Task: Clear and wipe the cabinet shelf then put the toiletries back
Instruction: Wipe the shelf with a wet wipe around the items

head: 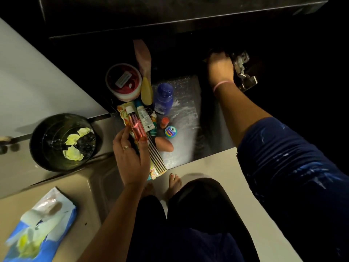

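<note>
My left hand grips a slim pink bottle with a white cap over a cluster of toiletries on a dark speckled mat. The cluster holds a red-lidded tub, a blue bottle, a yellow tube, a white tube, a small blue-green jar, a black comb and a pink brush. My right hand reaches into the dark cabinet beside a metal hinge. Its fingers are hidden in shadow.
A black bin with crumpled yellow wipes stands on the left. A blue pack of wipes lies at the lower left on the beige floor. My bare feet are just below the mat. A pale cabinet door stands open on the left.
</note>
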